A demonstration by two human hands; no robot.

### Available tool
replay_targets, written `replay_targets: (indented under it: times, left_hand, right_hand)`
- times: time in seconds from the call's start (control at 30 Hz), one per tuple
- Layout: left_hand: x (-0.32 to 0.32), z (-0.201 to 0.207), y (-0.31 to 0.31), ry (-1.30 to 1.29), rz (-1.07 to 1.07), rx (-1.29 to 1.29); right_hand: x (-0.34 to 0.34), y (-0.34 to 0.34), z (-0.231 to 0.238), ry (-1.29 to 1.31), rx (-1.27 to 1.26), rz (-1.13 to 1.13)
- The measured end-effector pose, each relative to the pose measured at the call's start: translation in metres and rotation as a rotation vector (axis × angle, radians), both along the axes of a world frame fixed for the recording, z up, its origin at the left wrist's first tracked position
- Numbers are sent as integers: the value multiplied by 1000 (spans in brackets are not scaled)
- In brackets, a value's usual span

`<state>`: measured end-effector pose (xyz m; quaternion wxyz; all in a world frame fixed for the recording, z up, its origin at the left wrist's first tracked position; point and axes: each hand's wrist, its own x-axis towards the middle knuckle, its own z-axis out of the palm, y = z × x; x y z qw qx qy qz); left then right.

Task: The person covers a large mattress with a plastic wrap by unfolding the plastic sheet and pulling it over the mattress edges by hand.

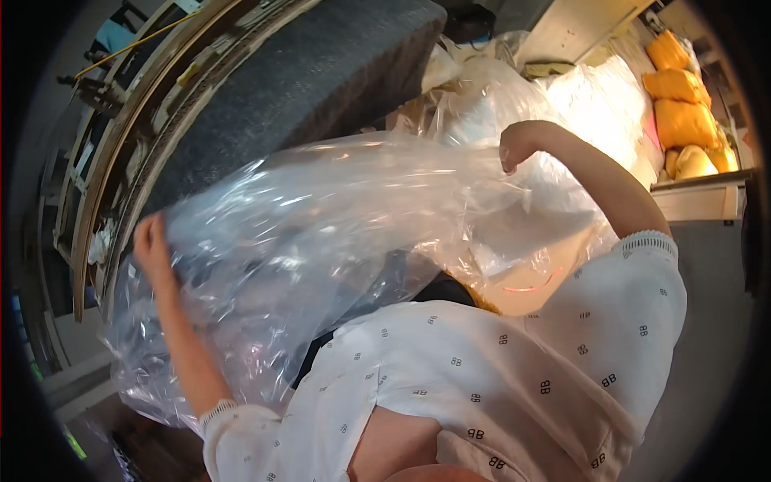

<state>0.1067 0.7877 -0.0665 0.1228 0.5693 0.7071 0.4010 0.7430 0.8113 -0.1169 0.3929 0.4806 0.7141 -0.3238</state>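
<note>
A large sheet of clear plastic film (321, 209) is stretched between my two hands and hangs down in folds at the left, in front of my body. My left hand (152, 241) is closed on its left edge. Up at the right, my right hand (524, 146) grips the film's other end in a fist. Behind the film lies a dark grey, cloth-like slab (321, 64), partly covered by it. Whether anything is inside the film cannot be made out.
More crumpled clear plastic (594, 100) is heaped at the back right. Several orange packages (683, 112) are stacked at the far right. Long wooden rails (120, 153) run along the left side. A tan surface (530, 281) shows near my right side.
</note>
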Motion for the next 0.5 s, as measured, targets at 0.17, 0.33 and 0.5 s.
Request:
replay_targets:
  times: [0.17,0.33,0.5]
  left_hand:
    - [-271,-6,-205,322,376,-228]
    - [-346,26,-314,635,617,-459]
    - [-295,-1,-218,527,456,-167]
  right_hand:
    - [2,-14,-58,-277,156,103]
    - [40,34,-44,-448,345,101]
    - [167,99,-4,-665,728,-29]
